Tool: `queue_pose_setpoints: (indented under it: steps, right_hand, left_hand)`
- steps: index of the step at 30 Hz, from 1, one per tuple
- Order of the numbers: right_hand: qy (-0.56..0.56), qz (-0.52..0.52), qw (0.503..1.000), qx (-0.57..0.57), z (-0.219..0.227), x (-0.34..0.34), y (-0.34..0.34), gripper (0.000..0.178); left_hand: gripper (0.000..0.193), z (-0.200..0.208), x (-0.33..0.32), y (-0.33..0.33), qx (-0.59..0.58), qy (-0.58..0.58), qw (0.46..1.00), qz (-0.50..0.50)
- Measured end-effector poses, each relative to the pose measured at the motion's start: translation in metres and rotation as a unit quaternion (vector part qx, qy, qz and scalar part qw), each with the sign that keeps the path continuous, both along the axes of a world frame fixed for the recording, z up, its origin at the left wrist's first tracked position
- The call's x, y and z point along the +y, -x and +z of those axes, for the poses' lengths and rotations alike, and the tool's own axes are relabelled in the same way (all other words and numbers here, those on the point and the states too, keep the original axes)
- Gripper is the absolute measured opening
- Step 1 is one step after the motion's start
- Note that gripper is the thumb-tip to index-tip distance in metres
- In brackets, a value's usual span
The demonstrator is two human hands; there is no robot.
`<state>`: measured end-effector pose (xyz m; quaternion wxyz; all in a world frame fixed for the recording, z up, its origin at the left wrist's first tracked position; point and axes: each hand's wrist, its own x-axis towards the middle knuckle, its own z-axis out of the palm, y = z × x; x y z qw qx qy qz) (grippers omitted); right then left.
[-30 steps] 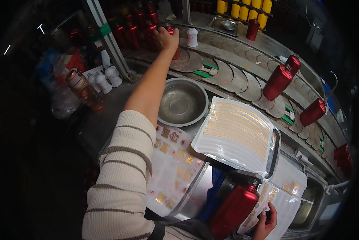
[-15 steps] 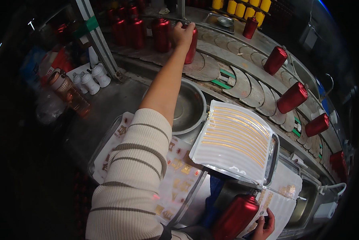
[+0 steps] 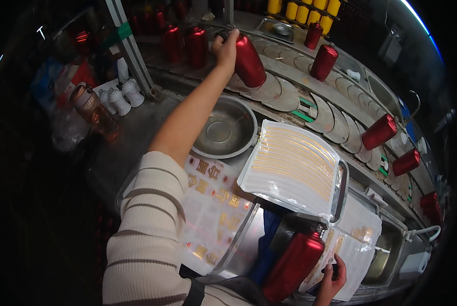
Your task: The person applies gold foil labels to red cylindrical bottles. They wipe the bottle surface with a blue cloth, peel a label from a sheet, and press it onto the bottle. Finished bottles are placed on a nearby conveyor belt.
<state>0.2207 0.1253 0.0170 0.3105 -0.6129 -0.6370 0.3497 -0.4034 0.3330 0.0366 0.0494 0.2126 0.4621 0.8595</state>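
My left hand (image 3: 225,50) is stretched out to the conveyor and closed round the top of a glossy red bottle (image 3: 250,62). This bottle tilts, its base toward the lower right above the overlapping metal plates. Low in the view, a second red bottle (image 3: 299,260) leans at a slant beside my right hand (image 3: 334,274). The fingers of that hand are curled round a small dark piece (image 3: 332,268) whose kind I cannot make out. Beneath and beside the hand lies a white sheet with gold decals (image 3: 340,257).
A white sheet with gold strips (image 3: 294,166) lies on a tray, beside a metal basin (image 3: 223,130). Decal sheets (image 3: 208,204) lie under my left arm. More red bottles (image 3: 380,131) stand on the curved conveyor (image 3: 335,120). A brown drink bottle (image 3: 93,107) and white spray-gun cups (image 3: 121,99) stand left.
My left hand has tipped the red bottle from upright to slanted. The conveyor's other bottles have shifted along it, and the whole view has moved slightly. My right hand stays by the lower bottle.
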Motion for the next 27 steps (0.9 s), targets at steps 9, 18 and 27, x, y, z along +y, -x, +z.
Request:
queue_pose_setpoints:
  steps: [9,18,27]
  right_hand:
    - [-0.041,0.024,0.999,0.022,0.005,0.016,0.006,0.035]
    - [-0.005,0.050,0.997,0.060,0.009,0.011,0.023,0.033]
    - [0.005,0.003,0.997,0.074,0.007,0.005,0.013,0.035]
  left_hand:
    - [0.027,0.019,-0.222,0.046,0.140,0.238,0.953,0.128]
    - [0.036,-0.037,-0.289,0.085,0.135,0.335,0.913,0.187]
    - [0.025,0.048,-0.076,-0.088,0.269,0.168,0.947,-0.055]
